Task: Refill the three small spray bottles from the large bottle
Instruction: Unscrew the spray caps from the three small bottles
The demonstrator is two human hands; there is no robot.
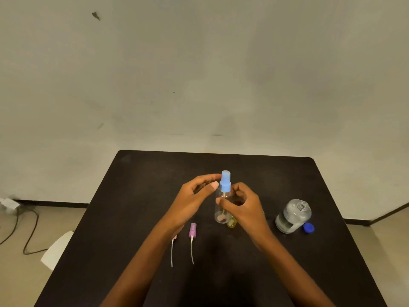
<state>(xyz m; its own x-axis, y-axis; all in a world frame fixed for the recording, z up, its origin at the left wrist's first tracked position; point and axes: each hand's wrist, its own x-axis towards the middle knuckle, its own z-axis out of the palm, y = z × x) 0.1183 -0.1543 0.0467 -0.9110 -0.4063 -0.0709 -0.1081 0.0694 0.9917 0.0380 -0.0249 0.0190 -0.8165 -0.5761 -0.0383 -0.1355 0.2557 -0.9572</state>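
A small clear spray bottle (220, 214) stands upright at the middle of the black table (137, 173), with a blue spray head (225, 181) on its neck. My left hand (194, 196) pinches that blue head from the left. My right hand (245, 204) grips the bottle's body from the right. A small yellowish bottle (231, 223) peeks out under my right hand. A purple spray head (192, 230) with its tube lies loose on the table, and beside it another head's tube (172, 253) lies partly hidden by my left wrist. The large clear bottle (293, 216) stands uncapped at the right, its blue cap (308, 227) beside it.
A white object (57, 249) sits off the table's left edge. A dark cable (28, 229) runs across the floor at the left. A plain wall stands behind the table's far edge.
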